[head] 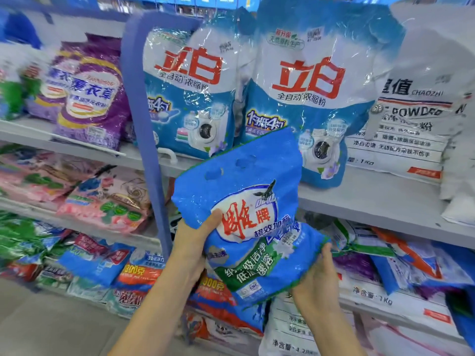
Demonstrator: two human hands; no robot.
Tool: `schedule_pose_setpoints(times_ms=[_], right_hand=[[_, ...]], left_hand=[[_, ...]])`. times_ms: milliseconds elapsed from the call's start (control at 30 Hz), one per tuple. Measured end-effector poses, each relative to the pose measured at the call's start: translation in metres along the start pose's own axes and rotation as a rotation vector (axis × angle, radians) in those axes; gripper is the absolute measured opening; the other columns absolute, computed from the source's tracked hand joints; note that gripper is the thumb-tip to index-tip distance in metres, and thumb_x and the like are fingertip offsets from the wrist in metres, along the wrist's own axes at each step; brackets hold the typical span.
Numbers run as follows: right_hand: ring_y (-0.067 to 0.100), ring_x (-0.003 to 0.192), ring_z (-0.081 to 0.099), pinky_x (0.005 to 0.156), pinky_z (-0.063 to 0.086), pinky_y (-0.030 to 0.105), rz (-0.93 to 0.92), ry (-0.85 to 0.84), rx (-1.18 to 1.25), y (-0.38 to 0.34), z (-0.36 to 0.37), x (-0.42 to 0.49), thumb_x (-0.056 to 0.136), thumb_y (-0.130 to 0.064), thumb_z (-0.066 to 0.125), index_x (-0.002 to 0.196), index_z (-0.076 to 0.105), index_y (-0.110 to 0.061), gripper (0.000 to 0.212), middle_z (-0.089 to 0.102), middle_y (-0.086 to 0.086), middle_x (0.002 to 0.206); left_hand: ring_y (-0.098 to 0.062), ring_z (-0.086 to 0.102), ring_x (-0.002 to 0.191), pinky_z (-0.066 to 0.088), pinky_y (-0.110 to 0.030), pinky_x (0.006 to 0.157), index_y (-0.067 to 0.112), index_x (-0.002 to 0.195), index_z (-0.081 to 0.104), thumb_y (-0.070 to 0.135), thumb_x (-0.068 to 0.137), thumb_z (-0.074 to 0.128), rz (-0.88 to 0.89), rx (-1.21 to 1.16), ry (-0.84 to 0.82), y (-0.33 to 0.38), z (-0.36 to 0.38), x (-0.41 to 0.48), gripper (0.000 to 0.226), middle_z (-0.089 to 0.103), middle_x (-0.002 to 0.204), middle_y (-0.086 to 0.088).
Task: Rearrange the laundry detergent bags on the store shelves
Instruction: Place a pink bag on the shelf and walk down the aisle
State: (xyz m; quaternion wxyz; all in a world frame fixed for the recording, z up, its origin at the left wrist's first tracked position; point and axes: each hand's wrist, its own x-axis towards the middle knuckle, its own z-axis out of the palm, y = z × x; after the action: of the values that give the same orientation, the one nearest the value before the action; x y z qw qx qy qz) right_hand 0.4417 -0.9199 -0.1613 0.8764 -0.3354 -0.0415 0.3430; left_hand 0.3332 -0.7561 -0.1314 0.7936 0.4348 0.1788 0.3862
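Note:
I hold a blue detergent bag (pixel 246 201) with a white oval logo, red characters and a green band, tilted in front of the shelves. My left hand (pixel 191 242) grips its left edge, thumb on the front. My right hand (pixel 317 273) grips its lower right corner. Behind it, on the upper shelf (pixel 372 199), stand two tall blue-and-white bags with red characters, one at the left (pixel 190 91) and one at the right (pixel 308 80).
A white bag with black print (pixel 416 116) stands right of the tall pair. A blue upright post (pixel 144 104) divides the shelving. Purple bags (pixel 87 91) and pink bags (pixel 108 199) fill the left shelves. Mixed blue, orange and white bags crowd the lower shelves (pixel 144 273).

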Motion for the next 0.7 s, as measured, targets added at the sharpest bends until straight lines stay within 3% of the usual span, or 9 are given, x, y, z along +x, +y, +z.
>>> schedule_pose_setpoints(times_ms=[200, 267, 367, 433, 500, 533, 600, 633, 700], right_hand=[[0.016, 0.126, 0.048, 0.108, 0.037, 0.035, -0.553, -0.076, -0.533, -0.028, 0.019, -0.002, 0.091, -0.022, 0.051, 0.124, 0.047, -0.031, 0.034, 0.052, 0.003, 0.136], [0.013, 0.129, 0.045, 0.108, 0.036, 0.027, -0.7, -0.192, -0.699, -0.043, 0.035, -0.005, 0.089, -0.024, 0.055, 0.128, 0.042, -0.035, 0.043, 0.051, -0.005, 0.137], [0.008, 0.133, 0.037, 0.107, 0.031, 0.016, -0.903, -0.276, -0.977, -0.067, 0.077, -0.009, 0.082, -0.038, 0.058, 0.132, 0.033, -0.041, 0.055, 0.039, -0.004, 0.144], [0.014, 0.138, 0.028, 0.113, 0.023, 0.025, -1.081, -0.199, -1.275, -0.081, 0.107, -0.007, 0.079, -0.044, 0.061, 0.135, 0.031, -0.035, 0.064, 0.03, 0.0, 0.15], [0.025, 0.137, 0.03, 0.113, 0.023, 0.04, -1.217, -0.136, -1.549, -0.092, 0.134, -0.005, 0.078, -0.046, 0.062, 0.135, 0.042, -0.022, 0.066, 0.033, 0.008, 0.149], [0.027, 0.131, 0.04, 0.108, 0.03, 0.044, -1.201, -0.176, -1.629, -0.095, 0.144, -0.004, 0.078, -0.047, 0.06, 0.13, 0.051, -0.017, 0.061, 0.044, 0.008, 0.142], [0.026, 0.101, 0.061, 0.083, 0.045, 0.041, -1.105, -0.308, -1.695, -0.093, 0.156, -0.002, 0.081, -0.051, 0.051, 0.11, 0.064, -0.016, 0.048, 0.065, 0.002, 0.101], [0.028, 0.083, 0.063, 0.068, 0.044, 0.038, -1.111, -0.351, -1.719, -0.088, 0.159, -0.003, 0.083, -0.054, 0.046, 0.099, 0.066, -0.015, 0.047, 0.062, 0.0, 0.078], [0.029, 0.059, 0.059, 0.051, 0.035, 0.032, -1.305, -0.384, -1.763, -0.08, 0.161, -0.003, 0.086, -0.056, 0.045, 0.085, 0.066, -0.011, 0.05, 0.054, 0.003, 0.056]], left_hand=[[-0.007, 0.071, 0.089, 0.056, -0.019, 0.066, 0.049, 0.086, 0.072, 0.043, 0.049, 0.087, 0.311, 0.381, -0.097, 0.063, 0.01, -0.003, 0.04, 0.073, 0.092, 0.019], [-0.002, 0.07, 0.086, 0.054, -0.015, 0.066, 0.049, 0.085, 0.072, 0.033, 0.053, 0.089, 0.391, 0.485, -0.16, 0.079, 0.016, -0.006, 0.039, 0.073, 0.089, 0.022], [0.0, 0.07, 0.081, 0.051, -0.012, 0.064, 0.034, 0.085, 0.072, 0.028, 0.062, 0.087, 0.439, 0.609, -0.239, 0.094, 0.027, -0.01, 0.028, 0.073, 0.085, 0.021], [0.001, 0.069, 0.078, 0.05, -0.011, 0.062, 0.027, 0.086, 0.069, 0.028, 0.064, 0.078, 0.439, 0.682, -0.26, 0.096, 0.032, -0.012, 0.024, 0.073, 0.082, 0.02], [0.0, 0.069, 0.074, 0.049, -0.012, 0.06, 0.024, 0.083, 0.068, 0.027, 0.063, 0.078, 0.432, 0.745, -0.256, 0.096, 0.035, -0.014, 0.023, 0.073, 0.078, 0.019], [-0.001, 0.069, 0.072, 0.049, -0.013, 0.059, 0.022, 0.081, 0.068, 0.025, 0.063, 0.08, 0.426, 0.763, -0.249, 0.096, 0.035, -0.013, 0.022, 0.073, 0.075, 0.017], [-0.004, 0.069, 0.068, 0.049, -0.015, 0.056, 0.017, 0.08, 0.068, 0.016, 0.066, 0.083, 0.405, 0.764, -0.217, 0.095, 0.034, -0.012, 0.02, 0.073, 0.072, 0.012], [-0.006, 0.07, 0.067, 0.049, -0.017, 0.055, 0.015, 0.081, 0.068, 0.012, 0.068, 0.082, 0.389, 0.745, -0.2, 0.095, 0.032, -0.011, 0.019, 0.074, 0.073, 0.009], [-0.011, 0.071, 0.07, 0.052, -0.019, 0.056, 0.013, 0.083, 0.07, 0.008, 0.069, 0.081, 0.375, 0.711, -0.175, 0.096, 0.029, -0.009, 0.019, 0.075, 0.078, 0.004]])
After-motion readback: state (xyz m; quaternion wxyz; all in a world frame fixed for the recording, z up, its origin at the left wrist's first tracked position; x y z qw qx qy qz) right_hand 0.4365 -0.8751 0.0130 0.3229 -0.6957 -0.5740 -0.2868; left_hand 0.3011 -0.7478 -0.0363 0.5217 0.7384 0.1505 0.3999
